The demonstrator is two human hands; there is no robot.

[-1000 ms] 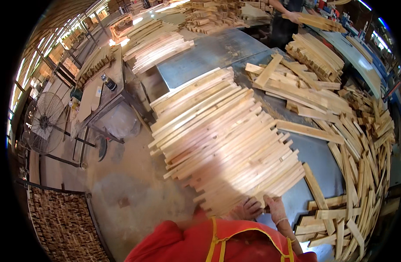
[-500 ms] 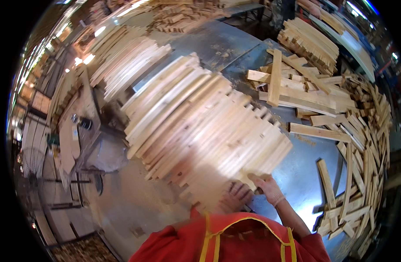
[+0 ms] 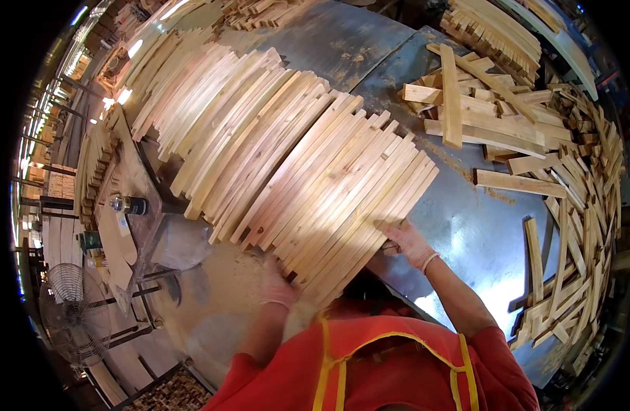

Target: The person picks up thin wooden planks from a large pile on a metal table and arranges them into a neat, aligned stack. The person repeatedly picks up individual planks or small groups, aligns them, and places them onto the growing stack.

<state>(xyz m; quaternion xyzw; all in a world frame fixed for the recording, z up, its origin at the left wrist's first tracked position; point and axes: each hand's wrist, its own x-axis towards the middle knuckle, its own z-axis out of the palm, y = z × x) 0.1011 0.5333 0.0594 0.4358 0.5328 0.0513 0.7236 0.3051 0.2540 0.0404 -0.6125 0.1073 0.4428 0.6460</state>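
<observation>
A long row of pale wooden slats (image 3: 342, 185) lies side by side on a metal table, running from near my body toward the far left. Their ends are uneven, and a dark gap splits the row partway along. My right hand (image 3: 407, 244), with a light cuff at its wrist, grips the right end of the nearest slats, thumb on top and the other fingers partly hidden at the edge. At the opposite, left ends of the near slats is my left hand (image 3: 279, 286). It is smeared by motion, so its fingers cannot be made out.
On the right, loose wooden offcuts (image 3: 568, 274) form a large heap on the metal tabletop (image 3: 459, 212). More slats are stacked (image 3: 497, 41) at the far right. To the left stand a side bench with a dark cylindrical can (image 3: 128, 205) and a wire-caged fan (image 3: 71, 308).
My left hand has moved left, away from my right hand, to the slats' left ends. My right hand stays at the right end of the near slats. The view has shifted slightly.
</observation>
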